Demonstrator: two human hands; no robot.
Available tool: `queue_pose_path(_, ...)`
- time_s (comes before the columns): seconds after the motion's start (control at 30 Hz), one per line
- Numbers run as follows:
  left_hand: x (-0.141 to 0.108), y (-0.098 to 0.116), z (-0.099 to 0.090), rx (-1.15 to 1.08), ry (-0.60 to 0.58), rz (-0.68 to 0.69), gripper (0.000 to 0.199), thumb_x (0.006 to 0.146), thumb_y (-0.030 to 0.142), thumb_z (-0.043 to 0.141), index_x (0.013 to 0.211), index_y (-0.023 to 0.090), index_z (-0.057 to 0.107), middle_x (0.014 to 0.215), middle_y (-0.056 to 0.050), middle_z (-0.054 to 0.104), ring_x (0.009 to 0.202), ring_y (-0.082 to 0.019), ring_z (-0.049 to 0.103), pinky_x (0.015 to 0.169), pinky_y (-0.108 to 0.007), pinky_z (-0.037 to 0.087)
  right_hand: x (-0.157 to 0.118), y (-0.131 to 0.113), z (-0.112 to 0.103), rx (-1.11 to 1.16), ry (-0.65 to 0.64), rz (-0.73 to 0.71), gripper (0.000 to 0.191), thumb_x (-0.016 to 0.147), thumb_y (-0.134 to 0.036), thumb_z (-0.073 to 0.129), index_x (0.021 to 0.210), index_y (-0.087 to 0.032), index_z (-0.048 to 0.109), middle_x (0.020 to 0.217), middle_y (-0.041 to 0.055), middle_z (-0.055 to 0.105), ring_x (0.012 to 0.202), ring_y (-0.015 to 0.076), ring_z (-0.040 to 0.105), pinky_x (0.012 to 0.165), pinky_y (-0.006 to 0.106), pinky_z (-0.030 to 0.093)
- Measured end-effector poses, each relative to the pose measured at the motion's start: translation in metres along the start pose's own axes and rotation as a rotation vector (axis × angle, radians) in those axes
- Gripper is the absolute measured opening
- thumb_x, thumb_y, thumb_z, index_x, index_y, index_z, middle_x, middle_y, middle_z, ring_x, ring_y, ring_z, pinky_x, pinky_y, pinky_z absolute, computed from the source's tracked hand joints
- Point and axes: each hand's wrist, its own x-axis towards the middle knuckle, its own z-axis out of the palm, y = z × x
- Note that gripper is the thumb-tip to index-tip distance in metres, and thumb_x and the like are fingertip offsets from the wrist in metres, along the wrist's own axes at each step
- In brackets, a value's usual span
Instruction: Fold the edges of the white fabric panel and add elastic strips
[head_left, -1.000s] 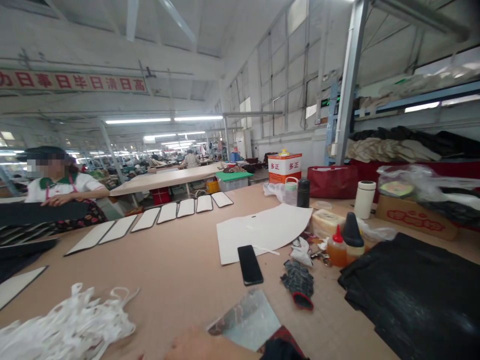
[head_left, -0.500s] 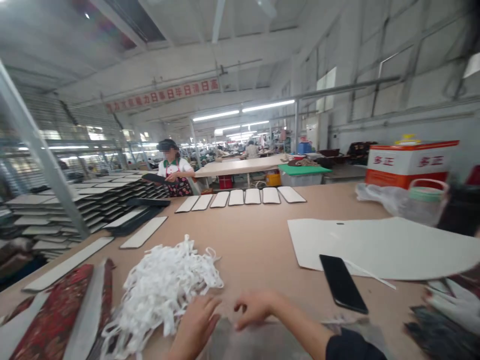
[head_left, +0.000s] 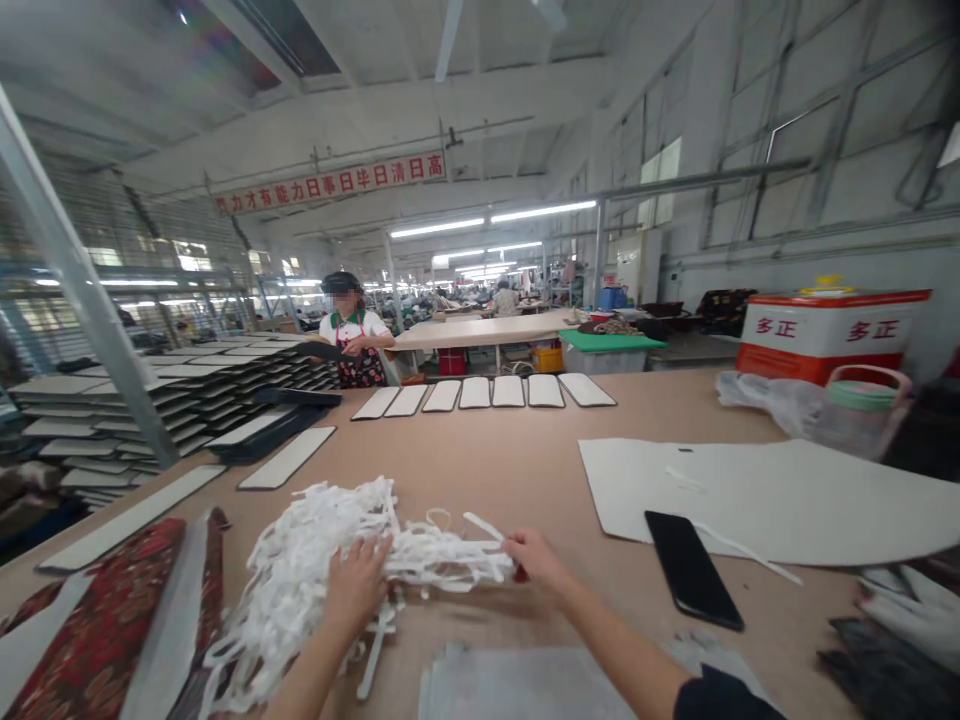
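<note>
A tangled heap of white strips (head_left: 300, 570) lies on the brown table (head_left: 465, 460) at the left centre. My left hand (head_left: 358, 580) rests on the right side of the heap with its fingers apart and pressed into the strips. My right hand (head_left: 529, 558) is closed on the ends of several white strips, which stretch between it and the heap. Below them lies a clear plastic sheet (head_left: 517, 685). The black phone (head_left: 694, 570) sits right of my right hand, partly over a large white panel (head_left: 765, 495).
Red patterned fabric (head_left: 112, 620) lies at the left front. Several white pads (head_left: 475, 392) line the far edge. A box (head_left: 829, 330) and a green-lidded container (head_left: 862, 400) stand at the right. Beyond the table, a person (head_left: 352, 335) holds a dark piece beside stacked panels (head_left: 202, 375).
My left hand has moved up and left onto the heap. My right hand has risen and taken hold of strips, and part of the heap is now drawn out to the right.
</note>
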Motion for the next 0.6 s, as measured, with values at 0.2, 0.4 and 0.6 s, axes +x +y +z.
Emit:
queue_pose_path(0.2, 0.006, 0.015, -0.010, 0.108, 0.007, -0.112, 0.051, 0.077, 0.019, 0.040, 0.129, 0.017, 0.039, 0.131, -0.014, 0.042, 0.122, -0.031, 0.032, 0.099, -0.056, 0.013, -0.049, 0.031, -0.150, 0.343, 0.213, 0.009, 0.029, 0.066, -0.042, 0.056, 0.074, -0.015, 0.051, 0.061, -0.0008, 0.051, 0.053, 0.0106, 0.047, 0.049, 0.022, 0.039)
queue_pose_path(0.4, 0.005, 0.113, -0.054, -0.118, 0.167, 0.049, 0.060, 0.070, 0.011, 0.044, 0.129, 0.024, 0.040, 0.142, -0.010, 0.025, 0.132, -0.028, 0.012, 0.104, -0.052, 0.006, -0.104, 0.025, -0.193, 0.449, 0.286, -0.052, 0.034, 0.057, -0.041, 0.065, 0.075, -0.015, 0.051, 0.065, -0.0010, 0.053, 0.058, 0.0102, 0.050, 0.056, 0.023, 0.043)
queue_pose_path(0.6, -0.026, 0.257, -0.109, -0.997, 0.019, 0.539, 0.054, 0.075, 0.035, 0.053, 0.125, 0.019, 0.043, 0.127, -0.011, 0.047, 0.117, -0.024, 0.041, 0.098, -0.041, 0.031, -0.132, 0.008, -0.168, 0.468, 0.157, -0.165, 0.031, 0.064, -0.041, 0.062, 0.075, -0.015, 0.049, 0.064, -0.0022, 0.052, 0.055, 0.0092, 0.048, 0.056, 0.024, 0.043)
